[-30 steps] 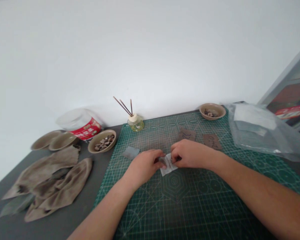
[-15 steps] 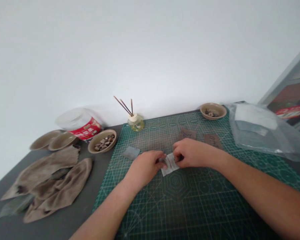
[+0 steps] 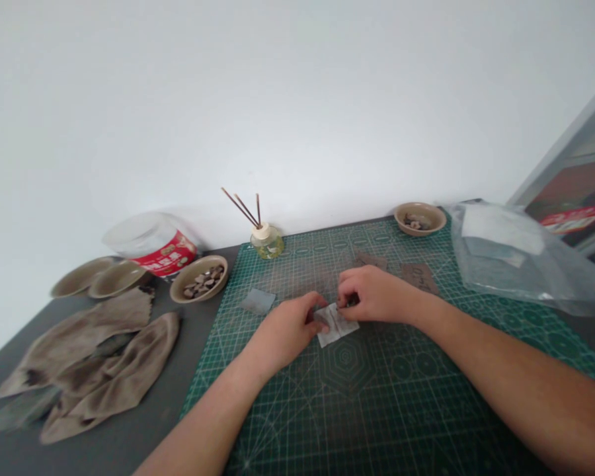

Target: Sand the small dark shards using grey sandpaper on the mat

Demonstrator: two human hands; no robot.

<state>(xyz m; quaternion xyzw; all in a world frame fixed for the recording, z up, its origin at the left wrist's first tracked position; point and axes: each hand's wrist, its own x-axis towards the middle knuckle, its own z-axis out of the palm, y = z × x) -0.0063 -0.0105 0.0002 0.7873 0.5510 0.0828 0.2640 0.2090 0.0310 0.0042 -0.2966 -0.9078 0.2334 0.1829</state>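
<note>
White sheet (image 3: 336, 328): left edge covered by left hand (image 3: 290, 327)
Right hand (image 3: 371, 294): fingertips curled, grip unclear
Brown cards (image 3: 421, 274): lower edges behind right hand and arm (image 3: 500, 360), lettering blurred
Plastic bag (image 3: 515, 271): cut off at right
Bits (image 3: 414, 223) in far bowl (image 3: 434, 219): too small to name

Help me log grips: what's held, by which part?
The left hand holds the small white sheet at its left edge; whether the right hand, at its upper edge, grips anything is unclear.

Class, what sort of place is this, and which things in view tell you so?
Probably a craft or hobby worktable: a gridded green cutting mat covers much of the surface, a small whitish sheet lies on it, and a bowl of small brownish pieces stands to its left.
</note>
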